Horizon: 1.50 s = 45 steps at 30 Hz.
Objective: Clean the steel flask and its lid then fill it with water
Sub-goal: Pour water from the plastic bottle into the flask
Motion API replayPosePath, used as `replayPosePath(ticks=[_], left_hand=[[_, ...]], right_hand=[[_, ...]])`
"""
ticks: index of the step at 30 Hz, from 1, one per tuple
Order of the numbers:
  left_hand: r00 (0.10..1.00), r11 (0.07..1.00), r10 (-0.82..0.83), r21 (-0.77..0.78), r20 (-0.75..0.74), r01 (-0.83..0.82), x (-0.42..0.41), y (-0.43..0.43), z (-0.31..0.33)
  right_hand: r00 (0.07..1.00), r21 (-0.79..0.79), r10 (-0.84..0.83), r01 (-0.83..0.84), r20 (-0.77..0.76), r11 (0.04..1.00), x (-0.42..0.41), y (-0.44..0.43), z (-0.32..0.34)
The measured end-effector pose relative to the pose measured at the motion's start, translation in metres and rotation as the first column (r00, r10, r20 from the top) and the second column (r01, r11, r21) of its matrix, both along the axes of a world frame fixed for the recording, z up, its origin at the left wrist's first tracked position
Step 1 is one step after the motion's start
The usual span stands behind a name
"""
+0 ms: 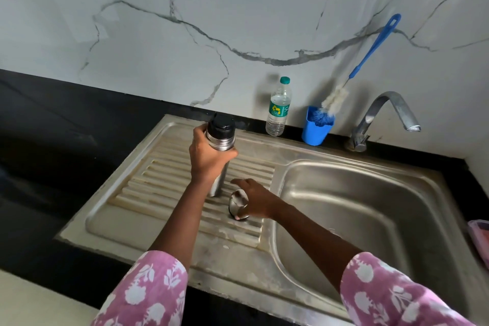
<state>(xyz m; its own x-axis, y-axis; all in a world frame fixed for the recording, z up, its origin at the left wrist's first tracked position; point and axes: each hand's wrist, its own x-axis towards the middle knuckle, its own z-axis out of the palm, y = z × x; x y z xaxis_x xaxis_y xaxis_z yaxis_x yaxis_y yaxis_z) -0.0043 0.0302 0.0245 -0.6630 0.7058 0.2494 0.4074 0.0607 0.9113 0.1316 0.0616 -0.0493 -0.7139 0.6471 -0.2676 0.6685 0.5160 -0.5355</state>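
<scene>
On the dark tabletop (pixel 53 140), over a ribbed drainboard (pixel 158 188), the steel flask (pixel 221 139) is held upright, black stopper on, by the left hand (pixel 209 160), whose fingers are wrapped round its upper body. Just to its right, the steel lid (pixel 238 204) is gripped against the ribs by the right hand (pixel 255 200), thumb and fingers curled about it. By the wall, a water bottle (pixel 277 108), a blue cup (pixel 316 130) holding a brush (pixel 370 55), and a tap (pixel 389 111) are seen above the basin (pixel 370 206).
</scene>
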Motion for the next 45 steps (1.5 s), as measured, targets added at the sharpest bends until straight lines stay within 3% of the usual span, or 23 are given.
replayPosePath(ticks=[5,8,9,11,13,15,17,20,26,32,36,37,40,43,45], left_hand=[[1.000,1.000,-0.008,-0.009,0.025,0.009,0.001,-0.006,0.002],[0.999,1.000,-0.011,-0.003,0.041,0.011,0.000,-0.009,0.003],[0.999,1.000,-0.010,-0.004,0.042,0.011,0.000,-0.009,0.004],[0.999,1.000,-0.019,-0.010,0.045,0.019,0.001,-0.011,0.005],[0.998,0.999,-0.036,-0.012,0.046,0.036,0.003,-0.012,0.006],[0.997,0.998,-0.056,-0.007,0.051,0.057,0.007,-0.013,0.008],[0.996,0.998,-0.069,0.000,0.059,0.069,0.012,-0.012,0.009],[0.995,0.997,-0.071,0.008,0.067,0.070,0.018,-0.011,0.010],[0.995,0.997,-0.074,0.017,0.068,0.073,0.027,-0.007,0.010],[0.994,0.997,-0.068,0.048,0.086,0.064,0.032,-0.002,0.008],[0.990,0.993,-0.112,0.052,0.088,0.108,0.035,0.004,0.010],[0.989,0.992,-0.122,0.052,0.087,0.118,0.035,0.004,0.009],[0.986,0.991,-0.131,0.038,0.101,0.128,0.032,0.003,0.006],[0.984,0.991,-0.133,0.040,0.118,0.129,0.029,0.003,0.003],[0.983,0.991,-0.126,0.049,0.132,0.121,0.028,0.003,0.002]], right_hand=[[0.999,0.073,0.014,-0.011,-0.046,0.997,-0.001,-0.002,-0.008],[0.958,0.000,-0.189,0.194,-0.214,0.981,0.010,0.014,0.013],[0.900,-0.093,-0.299,0.285,-0.318,0.954,0.014,0.020,0.027],[0.697,-0.340,-0.484,0.348,-0.529,0.874,0.022,0.030,0.062],[0.510,-0.504,-0.535,0.214,-0.673,0.837,0.023,0.035,0.098],[0.431,-0.516,-0.494,0.074,-0.755,0.853,0.019,0.037,0.129],[0.475,-0.444,-0.408,0.041,-0.780,0.895,0.011,0.037,0.151],[0.649,-0.264,-0.252,0.081,-0.718,0.961,-0.001,0.038,0.164],[0.926,0.058,0.009,0.014,-0.377,0.998,-0.012,0.039,0.172],[0.989,0.279,0.052,-0.013,-0.135,0.960,-0.020,0.035,0.180],[0.988,0.494,-0.134,0.082,0.071,0.866,-0.027,0.024,0.184],[0.986,0.479,-0.155,0.103,0.069,0.872,-0.026,0.022,0.189],[0.987,0.195,-0.156,0.158,-0.029,0.968,-0.014,0.030,0.207],[0.996,0.067,-0.089,0.091,-0.029,0.994,-0.007,0.049,0.203],[0.989,-0.060,-0.024,0.016,-0.144,0.998,-0.008,0.051,0.191]])
